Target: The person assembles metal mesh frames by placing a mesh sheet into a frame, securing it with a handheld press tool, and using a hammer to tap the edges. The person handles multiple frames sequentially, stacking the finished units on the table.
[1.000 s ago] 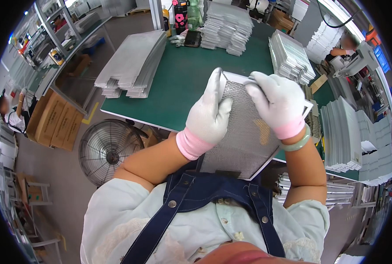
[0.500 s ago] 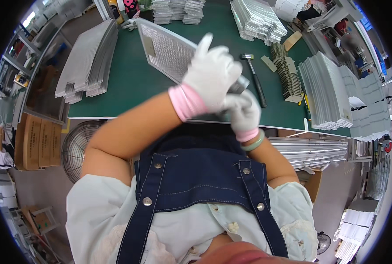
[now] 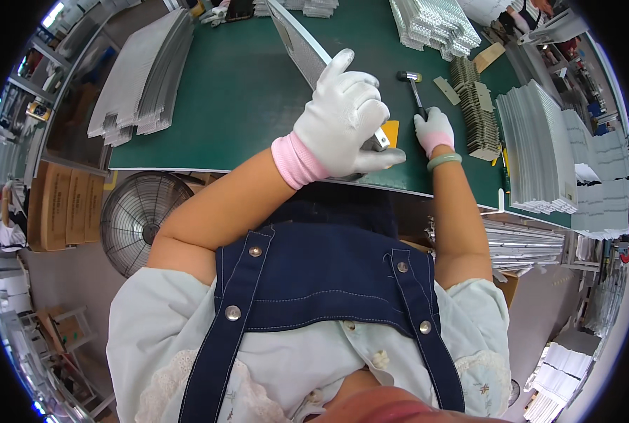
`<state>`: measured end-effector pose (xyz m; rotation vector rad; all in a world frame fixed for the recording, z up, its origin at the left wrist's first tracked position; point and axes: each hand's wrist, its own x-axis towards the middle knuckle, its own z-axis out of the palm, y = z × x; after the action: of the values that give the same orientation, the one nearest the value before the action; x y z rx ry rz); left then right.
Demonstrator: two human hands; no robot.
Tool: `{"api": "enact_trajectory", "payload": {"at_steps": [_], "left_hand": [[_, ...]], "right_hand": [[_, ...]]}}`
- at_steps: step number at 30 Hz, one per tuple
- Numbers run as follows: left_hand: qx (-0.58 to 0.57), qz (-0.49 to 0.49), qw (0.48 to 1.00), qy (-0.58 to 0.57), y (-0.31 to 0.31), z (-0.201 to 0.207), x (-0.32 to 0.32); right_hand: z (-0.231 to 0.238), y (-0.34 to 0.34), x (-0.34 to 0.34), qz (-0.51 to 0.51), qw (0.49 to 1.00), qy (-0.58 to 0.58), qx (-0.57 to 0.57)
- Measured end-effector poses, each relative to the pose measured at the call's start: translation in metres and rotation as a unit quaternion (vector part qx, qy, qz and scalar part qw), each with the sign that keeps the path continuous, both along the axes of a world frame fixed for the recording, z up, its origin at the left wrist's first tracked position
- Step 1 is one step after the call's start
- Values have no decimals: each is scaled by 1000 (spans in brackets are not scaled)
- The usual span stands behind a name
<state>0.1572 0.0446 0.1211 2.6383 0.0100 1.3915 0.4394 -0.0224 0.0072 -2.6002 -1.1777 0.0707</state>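
My left hand (image 3: 339, 120), in a white glove with a pink cuff, is closed round a silver framed mesh panel (image 3: 301, 48). The panel stands tilted up, nearly edge-on to me, with its near corner poking out below my fingers. By that corner shows a yellow-orange patch (image 3: 392, 131), too hidden to name. Farther right, my gloved right hand (image 3: 434, 130) has its fingers wrapped round the black handle of a hammer (image 3: 412, 83). The hammer lies on the green table (image 3: 222, 106), head pointing away from me.
Stacked mesh panels stand at left (image 3: 141, 77), far right (image 3: 438, 25) and right (image 3: 536, 148). A row of small beige plates (image 3: 478, 106) lies right of the hammer, with one loose plate (image 3: 447, 91) and a wooden block (image 3: 488, 56) nearby. A floor fan (image 3: 145, 224) stands below the table's left front edge.
My right hand has left the panel's near corner and moved right onto the hammer handle. In my left hand, the panel has turned more edge-on.
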Motion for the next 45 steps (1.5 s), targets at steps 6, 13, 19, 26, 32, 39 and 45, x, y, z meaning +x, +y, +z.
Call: {"api": "enact_trajectory", "payload": {"at_steps": [6,13,19,26,32,39,45], "left_hand": [[-10,49,999,-5,-7,-3,2],[-1,35,999,2,-5,-3,4],[3,27,999,17,-4,-2,6],[17,60,998,-6,-6,-1,14],[-6,50,998,24,-7,-3,11],[-27,8,999,38,-2,1,6],[-12,-13,1000,13,6,2,11]], "right_hand": [[46,-50,-39,62,949,155,266],[174,-129,-68,343,914,-40,215],[230,-154,-86,300,890,8,345],[242,-139,-98,391,894,-104,194],[243,-138,-96,384,899,-210,31],[204,-136,-87,347,934,-70,49],[48,-91,-26,186,954,63,228]]}}
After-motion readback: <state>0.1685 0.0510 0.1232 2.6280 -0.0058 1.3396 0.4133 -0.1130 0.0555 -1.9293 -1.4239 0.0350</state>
